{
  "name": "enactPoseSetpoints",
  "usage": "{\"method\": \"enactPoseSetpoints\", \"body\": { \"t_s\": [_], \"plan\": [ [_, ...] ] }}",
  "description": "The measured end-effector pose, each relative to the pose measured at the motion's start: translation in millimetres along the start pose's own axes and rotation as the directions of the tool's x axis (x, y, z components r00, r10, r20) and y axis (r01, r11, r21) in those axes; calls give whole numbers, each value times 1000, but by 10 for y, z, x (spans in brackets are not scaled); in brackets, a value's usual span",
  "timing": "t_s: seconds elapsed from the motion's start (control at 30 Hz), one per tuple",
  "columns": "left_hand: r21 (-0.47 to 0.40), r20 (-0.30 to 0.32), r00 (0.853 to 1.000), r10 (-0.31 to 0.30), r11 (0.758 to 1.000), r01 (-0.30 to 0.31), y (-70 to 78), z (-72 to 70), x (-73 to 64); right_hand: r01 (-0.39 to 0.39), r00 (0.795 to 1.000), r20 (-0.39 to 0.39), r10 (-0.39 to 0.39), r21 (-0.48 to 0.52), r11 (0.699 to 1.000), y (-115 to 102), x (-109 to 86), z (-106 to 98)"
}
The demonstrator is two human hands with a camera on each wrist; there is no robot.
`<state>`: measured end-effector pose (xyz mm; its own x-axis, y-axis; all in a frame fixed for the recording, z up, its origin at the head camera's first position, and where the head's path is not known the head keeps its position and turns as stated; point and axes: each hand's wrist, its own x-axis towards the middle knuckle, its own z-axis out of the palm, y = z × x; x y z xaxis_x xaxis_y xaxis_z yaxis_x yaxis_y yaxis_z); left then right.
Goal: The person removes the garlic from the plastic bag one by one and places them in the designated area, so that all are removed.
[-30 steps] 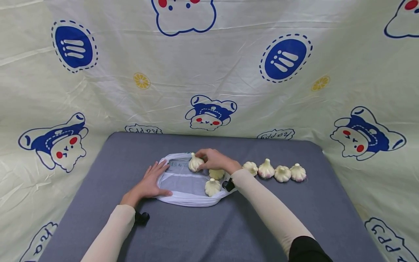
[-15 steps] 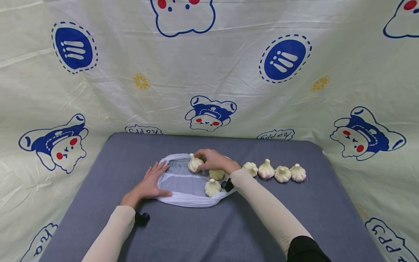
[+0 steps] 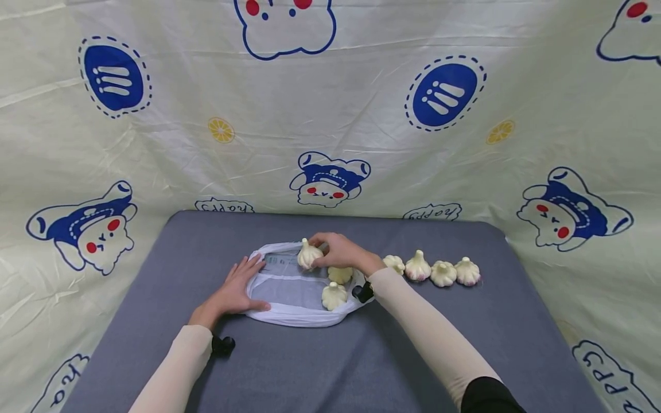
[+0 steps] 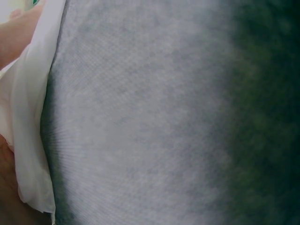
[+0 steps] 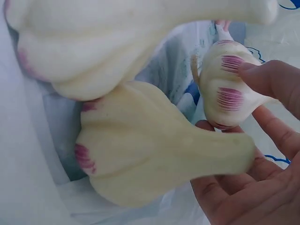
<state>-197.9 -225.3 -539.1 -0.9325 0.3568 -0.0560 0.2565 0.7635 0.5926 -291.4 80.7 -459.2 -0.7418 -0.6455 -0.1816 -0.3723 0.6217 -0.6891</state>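
A white plastic bag (image 3: 310,317) lies with its mouth spread wide on the table. At its left edge my left hand (image 3: 237,288) rests with fingers and thumb spread along the rim; the left wrist view shows only part of the hand beside the white plastic (image 4: 28,117). My right hand (image 3: 341,252) holds a garlic bulb (image 3: 308,254) over the bag's far side, stem up. In the right wrist view, thumb and fingers pinch this purple-streaked bulb (image 5: 225,89). Two more garlic bulbs, one in front (image 3: 334,296) and one behind (image 3: 340,275), sit in the bag's right part.
Several garlic bulbs (image 3: 417,267) stand in a row right of the bag, near the right forearm. The grey cloth-covered table (image 3: 289,373) ends at a printed curtain (image 3: 361,115) behind and at both sides.
Both hands, the bag and the bulbs keep nearly the same places. Only the head view has shifted slightly, and the right hand still holds its garlic bulb.
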Motion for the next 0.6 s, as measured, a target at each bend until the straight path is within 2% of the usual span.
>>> {"method": "enactPoseSetpoints", "body": {
  "t_s": [0.27,0.6],
  "plan": [
    [0,-3,1000,11,1000,-11,-7,3,-10,19,998,-65,-15,55,998,14,-148,-61],
    [-7,3,1000,12,1000,-12,28,-10,-17,81,985,-164,-55,156,984,60,-398,-115]
  ]
}}
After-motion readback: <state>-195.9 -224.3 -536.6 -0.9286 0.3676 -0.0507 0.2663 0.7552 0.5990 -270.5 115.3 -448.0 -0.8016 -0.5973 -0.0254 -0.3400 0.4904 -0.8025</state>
